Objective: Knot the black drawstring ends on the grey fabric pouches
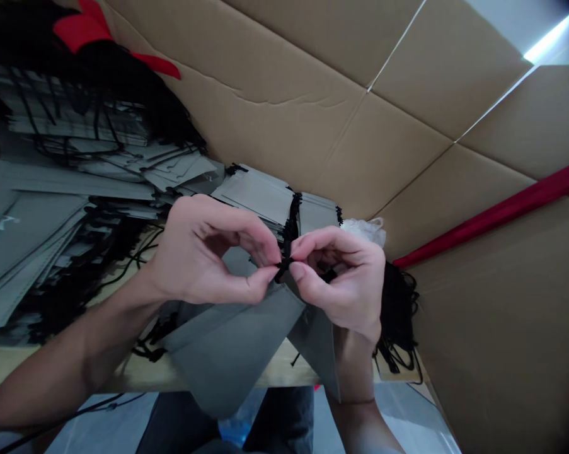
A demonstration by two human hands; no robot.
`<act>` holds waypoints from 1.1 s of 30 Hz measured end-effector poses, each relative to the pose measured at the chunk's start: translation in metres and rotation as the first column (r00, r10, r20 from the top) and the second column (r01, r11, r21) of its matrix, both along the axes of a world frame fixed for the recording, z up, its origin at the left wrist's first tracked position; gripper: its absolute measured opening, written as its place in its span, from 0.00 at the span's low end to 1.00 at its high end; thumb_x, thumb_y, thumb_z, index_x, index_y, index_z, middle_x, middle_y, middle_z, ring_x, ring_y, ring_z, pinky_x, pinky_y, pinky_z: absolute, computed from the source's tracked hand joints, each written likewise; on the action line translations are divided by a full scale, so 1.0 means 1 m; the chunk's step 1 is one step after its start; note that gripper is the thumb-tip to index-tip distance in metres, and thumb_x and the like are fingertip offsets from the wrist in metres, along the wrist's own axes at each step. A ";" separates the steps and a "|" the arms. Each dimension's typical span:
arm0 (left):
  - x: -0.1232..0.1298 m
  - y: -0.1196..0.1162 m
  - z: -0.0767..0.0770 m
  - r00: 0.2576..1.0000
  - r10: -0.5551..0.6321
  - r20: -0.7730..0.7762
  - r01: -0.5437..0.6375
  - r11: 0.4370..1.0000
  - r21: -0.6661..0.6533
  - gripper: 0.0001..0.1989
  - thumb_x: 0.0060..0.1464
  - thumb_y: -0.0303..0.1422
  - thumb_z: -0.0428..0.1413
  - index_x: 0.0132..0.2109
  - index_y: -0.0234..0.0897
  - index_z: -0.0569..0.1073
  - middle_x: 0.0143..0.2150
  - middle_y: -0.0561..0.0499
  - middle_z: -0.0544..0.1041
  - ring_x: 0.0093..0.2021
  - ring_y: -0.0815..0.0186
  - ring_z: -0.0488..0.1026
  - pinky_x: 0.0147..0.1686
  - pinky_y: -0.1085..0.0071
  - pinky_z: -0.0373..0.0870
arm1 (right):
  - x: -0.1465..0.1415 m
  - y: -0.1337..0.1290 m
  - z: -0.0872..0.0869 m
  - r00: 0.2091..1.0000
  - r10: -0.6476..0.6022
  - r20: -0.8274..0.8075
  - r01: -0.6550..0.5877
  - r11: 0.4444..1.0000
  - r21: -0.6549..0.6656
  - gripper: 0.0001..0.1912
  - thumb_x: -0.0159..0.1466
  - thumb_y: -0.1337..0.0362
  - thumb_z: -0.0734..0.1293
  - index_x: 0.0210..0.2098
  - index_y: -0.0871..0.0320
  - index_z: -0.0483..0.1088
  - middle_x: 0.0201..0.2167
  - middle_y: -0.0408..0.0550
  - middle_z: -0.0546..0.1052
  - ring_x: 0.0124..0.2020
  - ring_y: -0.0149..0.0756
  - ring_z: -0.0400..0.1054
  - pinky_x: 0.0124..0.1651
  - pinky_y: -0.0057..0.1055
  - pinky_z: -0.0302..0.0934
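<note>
My left hand (pixel 218 252) and my right hand (pixel 343 274) meet at the centre of the head view, each with thumb and forefinger pinched. Between their fingertips is a short black cord (pixel 284 266), which looks knotted or bunched. Just below the cord hangs a flat grey piece (pixel 237 343) like a pouch or tag, reaching over the table's front edge. A second grey piece (pixel 318 343) hangs beside it, partly behind my right wrist. The other fingers of both hands are curled, and what lies inside the right palm is hidden.
Stacks of grey pieces with black cords (pixel 38 233) fill the left side. Smaller stacks (pixel 260 192) stand behind my hands. Black cords (pixel 400 321) and a clear plastic bag (pixel 367 230) lie at the right. Cardboard walls (pixel 288 113) enclose the wooden table (pixel 194 375); a red strap (pixel 492 214) crosses the right one.
</note>
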State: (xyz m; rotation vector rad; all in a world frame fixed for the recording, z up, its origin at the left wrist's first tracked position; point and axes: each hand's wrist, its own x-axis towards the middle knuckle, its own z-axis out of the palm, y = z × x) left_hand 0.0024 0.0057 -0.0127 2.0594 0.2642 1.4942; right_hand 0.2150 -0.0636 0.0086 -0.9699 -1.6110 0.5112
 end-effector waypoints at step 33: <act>0.006 0.005 -0.005 0.881 0.456 -0.127 -0.249 0.675 0.694 0.09 0.76 0.22 0.58 0.44 0.37 0.76 0.41 0.46 0.88 0.38 0.60 0.88 0.36 0.68 0.84 | -0.009 0.000 -0.013 0.934 -0.258 0.248 0.252 0.966 0.056 0.03 0.67 0.70 0.75 0.38 0.56 0.80 0.28 0.36 0.79 0.26 0.25 0.69 0.30 0.25 0.64</act>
